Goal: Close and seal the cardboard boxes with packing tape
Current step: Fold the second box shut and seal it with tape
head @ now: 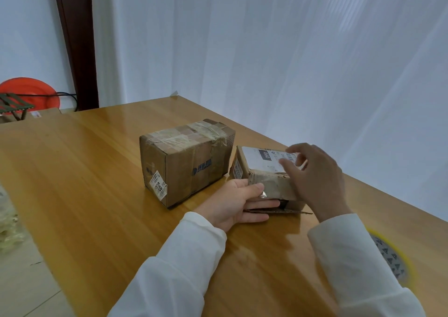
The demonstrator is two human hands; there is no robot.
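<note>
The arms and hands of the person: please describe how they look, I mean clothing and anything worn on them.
Both arms are covered by long white sleeves of a plain, smooth fabric, loose and slightly puffy, each ending in a gathered cuff at the wrist. The left hand and right hand are bare: no gloves, and no rings, watch or bracelet are visible. No markings or logos show on the sleeves.

Larger cardboard box (186, 161): white sticker (158, 187) at near lower corner, large digits read roughly "3006", upside down, last digit uncertain; blue logo print (202, 167) on side face, characters not legible. Smaller cardboard box (264, 173): white shipping label (263, 159) on top, black patch reads "060"; barcode and fine print beside it unreadable.
</note>
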